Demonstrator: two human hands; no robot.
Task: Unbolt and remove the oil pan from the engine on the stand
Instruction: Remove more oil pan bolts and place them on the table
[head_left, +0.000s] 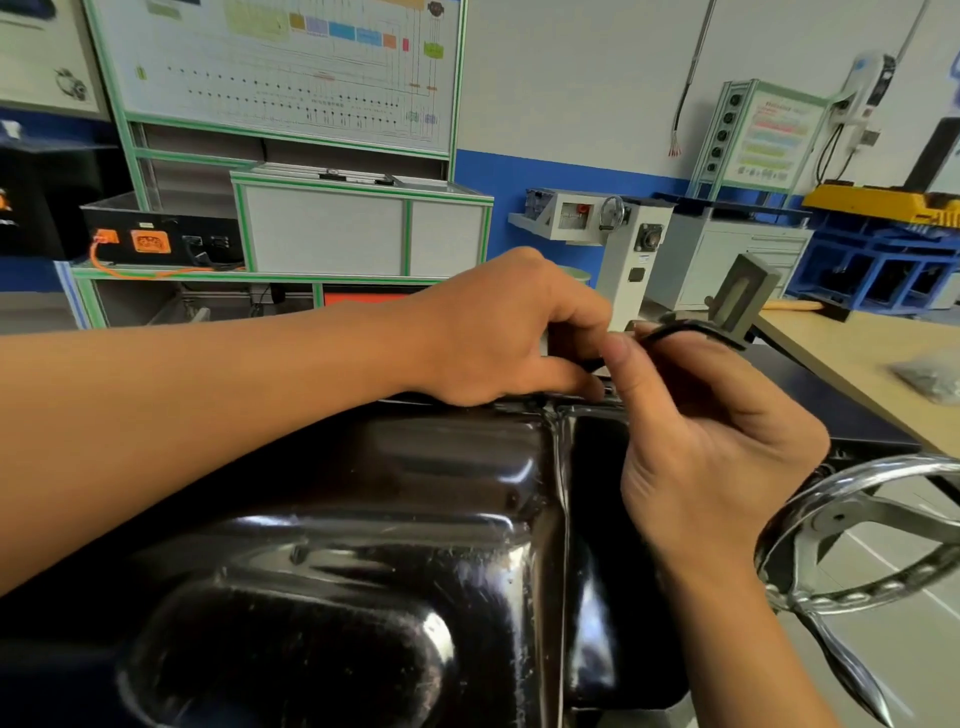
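The glossy black oil pan (374, 545) fills the lower middle of the head view, its bottom facing up at me. My left hand (498, 332) reaches across to the pan's far flange, fingers curled down at the rim; what they hold is hidden. My right hand (696, 426) meets it there from the right, thumb up, fingers curled around a dark curved piece (685, 330) at the far edge. Both hands touch at the fingertips above the flange (550, 405).
The stand's chrome handwheel (852, 535) sits close to my right wrist. A wooden bench (852, 358) with a grey bag of parts (930, 376) lies to the right. Training boards, a green-framed cabinet (358, 228) and a second engine stand (623, 244) stand behind.
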